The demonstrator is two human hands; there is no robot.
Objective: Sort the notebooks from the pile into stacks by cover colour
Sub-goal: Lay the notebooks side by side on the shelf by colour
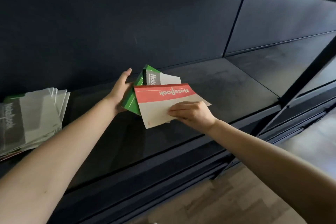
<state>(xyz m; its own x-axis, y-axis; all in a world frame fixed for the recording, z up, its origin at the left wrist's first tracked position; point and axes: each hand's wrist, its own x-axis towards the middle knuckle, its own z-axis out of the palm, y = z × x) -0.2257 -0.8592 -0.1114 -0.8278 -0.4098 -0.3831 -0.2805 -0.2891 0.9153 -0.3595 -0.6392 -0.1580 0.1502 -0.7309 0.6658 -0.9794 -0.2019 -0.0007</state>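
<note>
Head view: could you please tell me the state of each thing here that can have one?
Red notebook: closed, title upside down, pinched by the right hand.
Green notebook: closed, tilted, held by the left hand.
Grey notebook: closed, lying on the green one, partly behind the red one.
Pile: fanned out on the shelf, grey cover on top.

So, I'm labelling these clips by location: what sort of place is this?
Probably a shop or stockroom, though I can't be sure: long dark metal shelves with back panels, a pile of notebooks on one shelf, and a wood-look floor below.
</note>
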